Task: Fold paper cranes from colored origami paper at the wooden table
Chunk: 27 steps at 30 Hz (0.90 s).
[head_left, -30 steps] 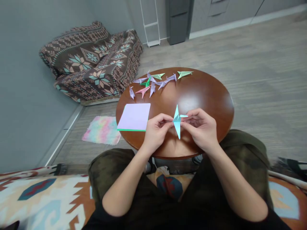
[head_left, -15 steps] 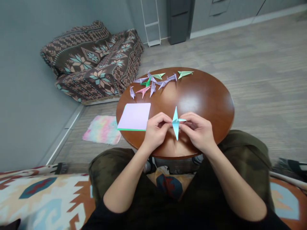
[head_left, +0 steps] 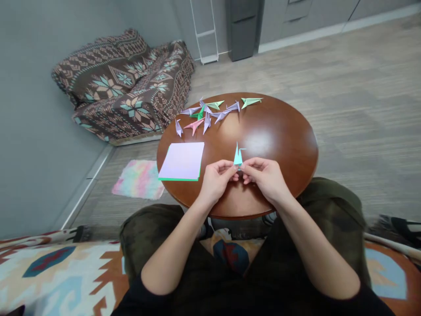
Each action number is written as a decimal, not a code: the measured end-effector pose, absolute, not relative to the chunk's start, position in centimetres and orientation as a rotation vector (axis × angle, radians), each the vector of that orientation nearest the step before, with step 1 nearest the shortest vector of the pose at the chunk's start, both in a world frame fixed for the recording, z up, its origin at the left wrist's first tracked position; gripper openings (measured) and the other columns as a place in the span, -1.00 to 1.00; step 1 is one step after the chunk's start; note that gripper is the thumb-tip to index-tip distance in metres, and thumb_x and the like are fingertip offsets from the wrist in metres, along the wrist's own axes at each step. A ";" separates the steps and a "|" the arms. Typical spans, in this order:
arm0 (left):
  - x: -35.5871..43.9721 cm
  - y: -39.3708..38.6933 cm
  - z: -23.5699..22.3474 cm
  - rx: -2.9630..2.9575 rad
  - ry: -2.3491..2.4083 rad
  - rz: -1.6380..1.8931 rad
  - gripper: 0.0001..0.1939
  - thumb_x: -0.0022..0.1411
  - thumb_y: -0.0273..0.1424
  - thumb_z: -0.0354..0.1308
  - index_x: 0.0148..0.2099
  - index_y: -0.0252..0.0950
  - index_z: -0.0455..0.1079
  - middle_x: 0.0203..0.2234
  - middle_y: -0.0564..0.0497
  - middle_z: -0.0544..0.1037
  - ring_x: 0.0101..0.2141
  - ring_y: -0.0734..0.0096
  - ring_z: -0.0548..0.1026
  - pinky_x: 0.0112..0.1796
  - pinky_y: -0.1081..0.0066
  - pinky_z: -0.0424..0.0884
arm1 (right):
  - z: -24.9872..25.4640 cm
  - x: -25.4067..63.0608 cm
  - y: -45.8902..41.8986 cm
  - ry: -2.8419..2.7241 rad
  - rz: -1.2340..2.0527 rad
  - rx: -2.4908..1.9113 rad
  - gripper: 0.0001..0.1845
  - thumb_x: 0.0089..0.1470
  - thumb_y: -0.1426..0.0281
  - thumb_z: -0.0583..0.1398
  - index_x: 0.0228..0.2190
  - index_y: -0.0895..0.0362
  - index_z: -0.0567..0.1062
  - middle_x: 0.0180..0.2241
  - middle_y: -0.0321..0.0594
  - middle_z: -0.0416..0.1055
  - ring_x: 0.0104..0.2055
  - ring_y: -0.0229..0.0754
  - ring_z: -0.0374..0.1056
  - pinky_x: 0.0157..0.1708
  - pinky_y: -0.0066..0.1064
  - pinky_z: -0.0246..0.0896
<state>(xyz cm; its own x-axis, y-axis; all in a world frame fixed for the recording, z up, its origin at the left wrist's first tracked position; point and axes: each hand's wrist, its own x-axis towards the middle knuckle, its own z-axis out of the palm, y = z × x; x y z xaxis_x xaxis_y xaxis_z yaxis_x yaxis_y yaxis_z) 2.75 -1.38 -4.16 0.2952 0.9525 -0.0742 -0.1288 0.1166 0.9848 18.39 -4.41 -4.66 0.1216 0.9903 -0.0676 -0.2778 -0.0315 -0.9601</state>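
Round brown wooden table [head_left: 267, 149] in front of seated person, patterned couch throw [head_left: 121, 87] on floor beyond it, tie-dye-looking cloth [head_left: 138, 179] on floor just left of table. On the table's left side lies a stack of lilac paper [head_left: 181, 161], green sheet showing along its lower edge. Far edge of table holds a loose group of small folded paper birds [head_left: 207, 115], lilac, green and pink, some touching. Left hand [head_left: 216, 181] and right hand [head_left: 265, 179] are close together above the table's near half, fingers curled, both pinching the base of a blue folded paper bird [head_left: 238, 157] between them, its point up, held off the tabletop.
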 end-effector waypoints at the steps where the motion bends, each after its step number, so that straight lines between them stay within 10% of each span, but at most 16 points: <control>1: 2.7 -1.3 -4.2 1.117 0.932 0.994 -0.66 0.06 -0.21 0.50 -0.28 -0.38 0.58 -0.49 0.00 0.62 -0.50 0.52 0.53 -0.35 0.48 0.52 | -4.6 18.4 -4.4 -0.890 1.274 -1.094 -0.63 -0.14 0.16 0.50 -0.47 0.19 0.61 -0.61 -0.28 0.49 -0.61 -0.30 0.37 -0.58 -0.44 0.44; 20: 3.3 -3.0 -3.2 1.335 0.921 1.151 -0.69 0.22 -0.25 0.38 -0.45 -0.31 0.45 -0.62 0.09 0.47 -0.58 0.56 0.37 -0.48 0.51 0.30 | -4.2 16.9 -5.1 -1.021 1.136 -1.033 -0.81 0.12 0.27 0.31 -0.40 0.10 0.45 -0.69 -0.45 0.35 -0.70 -0.35 0.21 -0.66 -0.48 0.13; 27: 3.2 -2.1 -4.1 1.168 0.875 1.164 -0.68 0.13 -0.17 0.45 -0.36 -0.33 0.54 -0.56 0.07 0.53 -0.55 0.55 0.41 -0.46 0.49 0.35 | -3.9 17.1 -5.3 -1.079 1.040 -0.993 -0.78 0.16 0.20 0.36 -0.37 0.08 0.55 -0.52 -0.29 0.54 -0.50 -0.20 0.48 -0.42 -0.32 0.48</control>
<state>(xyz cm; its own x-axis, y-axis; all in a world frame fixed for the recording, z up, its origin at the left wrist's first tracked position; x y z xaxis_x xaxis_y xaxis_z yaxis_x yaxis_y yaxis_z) 3.25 -2.10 -4.13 0.2140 0.9752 0.0559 -0.2180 -0.0081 0.9759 17.08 -5.34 -3.90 0.1485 0.9698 0.1933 -0.1572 0.2161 -0.9636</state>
